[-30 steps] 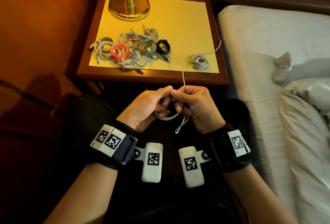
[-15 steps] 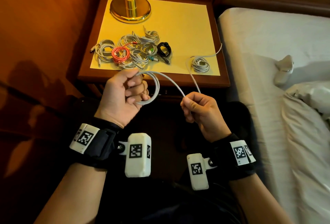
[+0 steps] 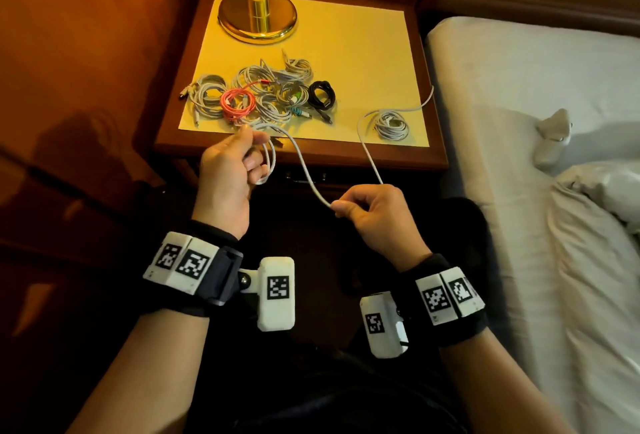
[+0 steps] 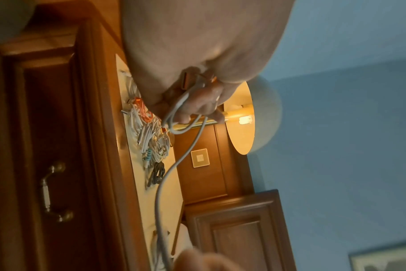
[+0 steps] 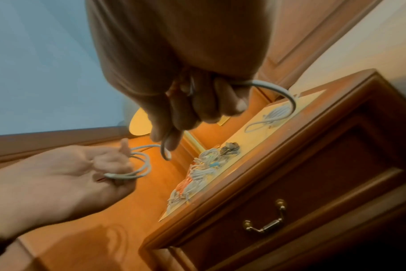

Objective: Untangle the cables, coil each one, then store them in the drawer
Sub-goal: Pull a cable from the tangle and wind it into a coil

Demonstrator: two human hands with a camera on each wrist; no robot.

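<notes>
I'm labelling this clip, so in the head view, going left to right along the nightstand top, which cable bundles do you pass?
Pink coil → black coil → loose white cable pile near the right edge, its free end running to the right hand.

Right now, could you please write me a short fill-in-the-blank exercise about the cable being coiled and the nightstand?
1. The small coil of white cable is held in the person's ____ hand.
2. The right hand pinches the same cable, whose far end still lies on the ____.
3. Among the pile of white cables, one coil is pink and another is ____.
4. The drawer with the brass handle is ____.

Missing words: left; nightstand; black; closed
</notes>
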